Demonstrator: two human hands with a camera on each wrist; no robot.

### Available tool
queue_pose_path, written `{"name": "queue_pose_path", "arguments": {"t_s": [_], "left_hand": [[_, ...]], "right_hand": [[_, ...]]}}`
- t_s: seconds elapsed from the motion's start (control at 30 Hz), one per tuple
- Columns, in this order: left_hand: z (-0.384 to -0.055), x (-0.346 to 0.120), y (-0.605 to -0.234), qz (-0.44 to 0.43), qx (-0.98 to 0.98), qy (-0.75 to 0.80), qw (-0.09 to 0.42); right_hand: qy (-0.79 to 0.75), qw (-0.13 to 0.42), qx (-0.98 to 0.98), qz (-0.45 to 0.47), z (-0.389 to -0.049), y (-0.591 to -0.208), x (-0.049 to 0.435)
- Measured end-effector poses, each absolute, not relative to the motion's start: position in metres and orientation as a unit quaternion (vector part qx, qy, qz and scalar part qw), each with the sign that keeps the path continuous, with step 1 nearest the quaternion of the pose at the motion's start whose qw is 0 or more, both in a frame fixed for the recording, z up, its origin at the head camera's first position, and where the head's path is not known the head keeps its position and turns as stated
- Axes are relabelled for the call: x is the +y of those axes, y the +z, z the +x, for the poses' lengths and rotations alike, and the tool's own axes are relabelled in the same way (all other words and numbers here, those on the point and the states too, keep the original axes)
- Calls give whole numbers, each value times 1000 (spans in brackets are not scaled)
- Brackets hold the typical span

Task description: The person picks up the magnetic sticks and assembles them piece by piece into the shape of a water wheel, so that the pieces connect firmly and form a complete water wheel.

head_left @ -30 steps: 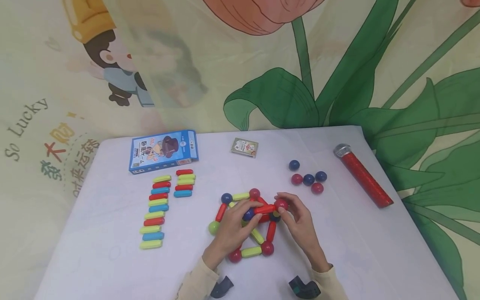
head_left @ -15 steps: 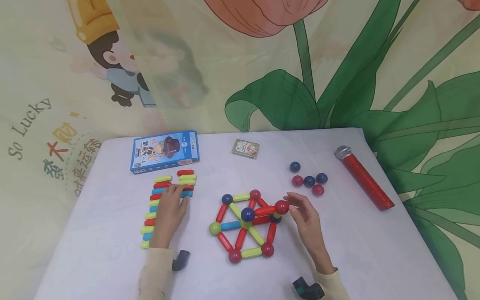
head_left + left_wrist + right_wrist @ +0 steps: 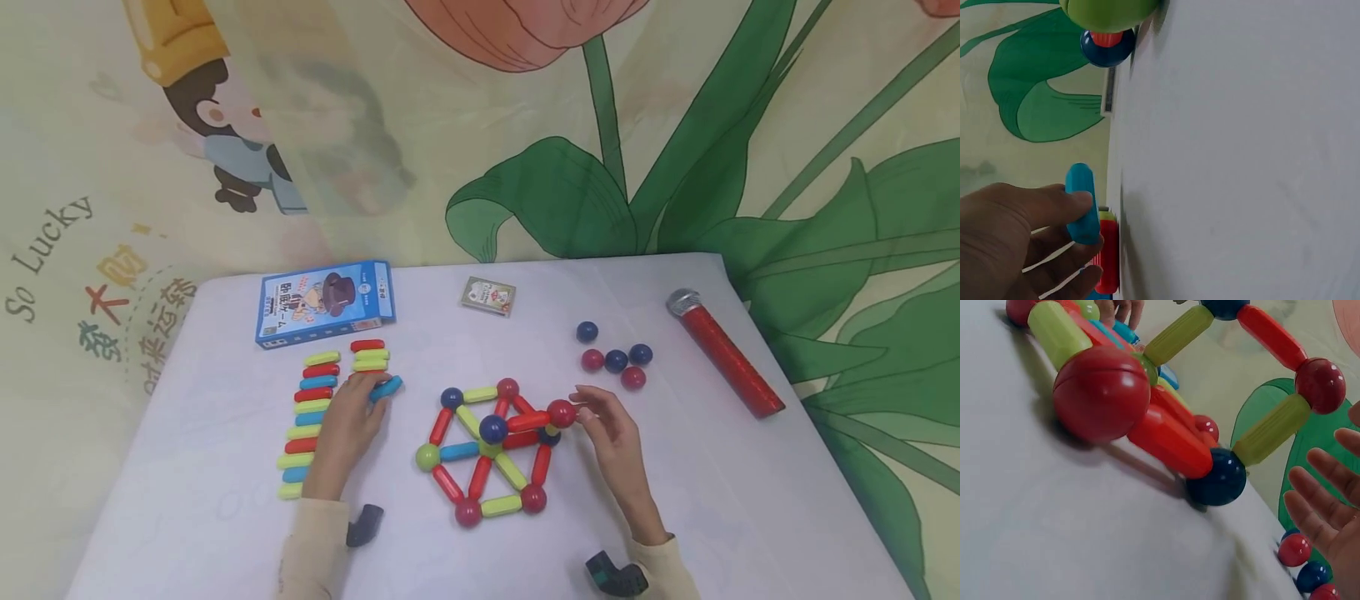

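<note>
Blue rod (image 3: 386, 388) is pinched by the left grip (image 3: 348, 433), nearer the counter's (image 3: 720, 467) left edge; judged light, stiff, smooth, best held mid-length. Right grip (image 3: 611, 433) is left loosely spread beside red ball (image 3: 562, 414).

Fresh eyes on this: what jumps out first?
Probably the colorful ball-and-rod frame mid-table, its top rod raised above the flat base. Next, the left hand pinching a blue rod beside the laid-out rods. Then the glittery red microphone-shaped stick, lying at the table's right side.
</note>
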State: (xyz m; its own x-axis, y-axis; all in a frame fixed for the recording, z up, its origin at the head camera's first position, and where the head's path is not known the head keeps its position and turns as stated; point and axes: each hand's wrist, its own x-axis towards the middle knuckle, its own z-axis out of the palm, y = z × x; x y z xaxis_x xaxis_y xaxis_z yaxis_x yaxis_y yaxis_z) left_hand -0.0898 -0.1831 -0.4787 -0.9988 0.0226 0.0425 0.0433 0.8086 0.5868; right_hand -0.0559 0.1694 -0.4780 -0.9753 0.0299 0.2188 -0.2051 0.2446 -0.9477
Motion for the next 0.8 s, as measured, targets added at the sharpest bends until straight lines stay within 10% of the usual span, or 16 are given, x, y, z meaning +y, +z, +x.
{"name": "queue_pose_path", "arguments": {"t_s": [0.33,0.8], "left_hand": [[-86,-135,-477,-95,-842,-531,14],[-73,-125,-461,-96,-885,-447,-88]], "right_hand": [[487,-51,-871,-40,-37,-493,154],[582,-41,-812,11,-98,-500,133]]}}
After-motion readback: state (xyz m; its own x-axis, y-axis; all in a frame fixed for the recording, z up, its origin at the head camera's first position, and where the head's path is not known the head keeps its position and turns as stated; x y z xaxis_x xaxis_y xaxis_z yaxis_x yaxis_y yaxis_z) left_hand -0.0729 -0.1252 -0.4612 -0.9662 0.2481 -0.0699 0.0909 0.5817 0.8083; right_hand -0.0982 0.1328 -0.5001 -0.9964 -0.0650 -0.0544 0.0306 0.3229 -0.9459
